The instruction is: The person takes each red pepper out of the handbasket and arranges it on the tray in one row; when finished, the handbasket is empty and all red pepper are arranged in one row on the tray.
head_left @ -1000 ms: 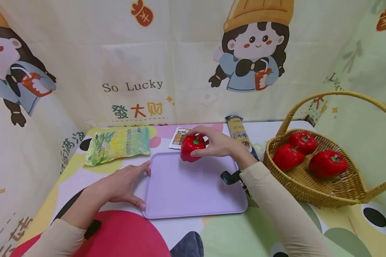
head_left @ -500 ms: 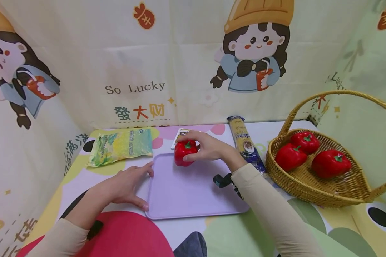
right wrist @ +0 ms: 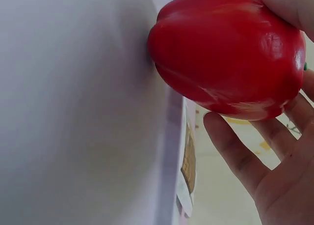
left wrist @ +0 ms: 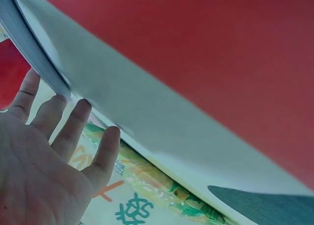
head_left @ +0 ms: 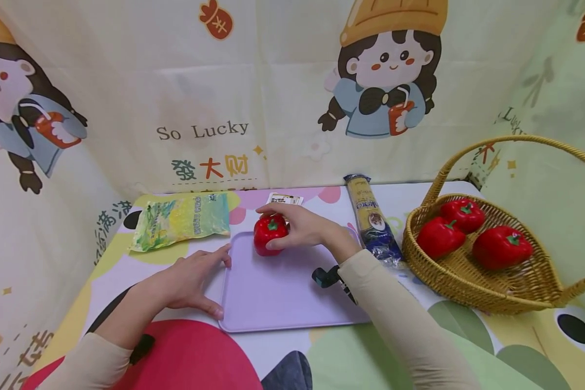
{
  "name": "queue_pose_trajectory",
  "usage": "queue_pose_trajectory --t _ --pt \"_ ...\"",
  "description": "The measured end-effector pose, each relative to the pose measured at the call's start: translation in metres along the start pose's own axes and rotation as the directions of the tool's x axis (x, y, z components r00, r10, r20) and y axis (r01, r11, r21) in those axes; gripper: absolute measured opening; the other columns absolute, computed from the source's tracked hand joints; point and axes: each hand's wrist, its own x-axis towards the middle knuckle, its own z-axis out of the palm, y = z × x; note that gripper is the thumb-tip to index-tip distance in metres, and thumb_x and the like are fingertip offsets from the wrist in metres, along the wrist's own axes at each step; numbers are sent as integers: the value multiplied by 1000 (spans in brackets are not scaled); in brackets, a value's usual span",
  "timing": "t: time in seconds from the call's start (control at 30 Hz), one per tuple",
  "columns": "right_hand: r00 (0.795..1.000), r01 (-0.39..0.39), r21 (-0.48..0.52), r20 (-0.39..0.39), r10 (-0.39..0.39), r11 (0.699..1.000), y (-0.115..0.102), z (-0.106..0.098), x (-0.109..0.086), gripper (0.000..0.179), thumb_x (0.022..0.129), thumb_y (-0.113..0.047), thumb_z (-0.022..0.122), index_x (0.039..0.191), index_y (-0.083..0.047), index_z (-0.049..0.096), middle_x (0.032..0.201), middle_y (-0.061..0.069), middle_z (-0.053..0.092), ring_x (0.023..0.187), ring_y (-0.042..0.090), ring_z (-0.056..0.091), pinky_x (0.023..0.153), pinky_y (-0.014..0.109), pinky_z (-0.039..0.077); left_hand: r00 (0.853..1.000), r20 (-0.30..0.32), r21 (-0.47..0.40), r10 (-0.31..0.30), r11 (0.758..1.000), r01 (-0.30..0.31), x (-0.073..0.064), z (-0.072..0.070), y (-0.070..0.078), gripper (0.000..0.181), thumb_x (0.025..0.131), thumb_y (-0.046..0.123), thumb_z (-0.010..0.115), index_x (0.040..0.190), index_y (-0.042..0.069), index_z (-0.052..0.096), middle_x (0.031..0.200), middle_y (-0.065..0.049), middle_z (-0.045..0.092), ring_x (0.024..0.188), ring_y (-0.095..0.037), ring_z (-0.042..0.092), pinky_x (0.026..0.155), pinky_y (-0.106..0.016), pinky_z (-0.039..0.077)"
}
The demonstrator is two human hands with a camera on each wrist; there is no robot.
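My right hand (head_left: 304,226) holds a red bell pepper (head_left: 265,242) between thumb and fingers, over the back left part of a pale purple tray (head_left: 292,298). The pepper is upright with its green stem on top. From the right wrist view, its base (right wrist: 159,41) is at or very near the tray surface; whether it touches I cannot tell. At the tray's left edge is my left hand (head_left: 187,281), its fingers spread and the thumb and fingertips against the rim. In the left wrist view the fingers (left wrist: 73,131) are loosely extended beside that rim.
A wicker basket (head_left: 468,295) with a tall handle stands at the right, with three red bell peppers (head_left: 502,246) inside. A yellow-green bag (head_left: 182,222) lies at back left. Behind the tray are a small packet (head_left: 286,199) and a long blue-and-yellow pack (head_left: 370,211).
My right hand has carried the bell pepper leftward and slightly lower over the tray. The left hand stays at the tray's left edge.
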Motion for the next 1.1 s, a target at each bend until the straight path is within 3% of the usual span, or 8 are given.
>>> queue_pose_trajectory --t 0.4,0.67,1.1 --pt "999 33 -57 24 -31 998 -4 11 7 68 82 -34 86 141 -22 56 138 -4 56 128 13 51 96 29 54 1000 -11 25 0 1000 0 -1 1 -2 98 53 76 87 132 30 52 157 -11 45 137 -38 46 96 -68 46" --pt "997 19 17 77 -20 1000 -4 15 7 83 79 -26 90 150 -20 48 143 -1 51 133 16 48 100 31 53 1000 -10 24 -6 1000 6 -1 3 -2 98 52 76 86 132 31 52 155 -11 46 137 -38 46 96 -69 45" --pt "997 -9 21 71 8 1000 -6 17 5 88 81 -25 88 154 -24 41 147 -2 48 136 17 45 100 38 55 1000 -1 41 -5 999 5 0 1 1 97 52 77 85 131 32 52 157 -10 45 137 -37 47 98 -69 45"
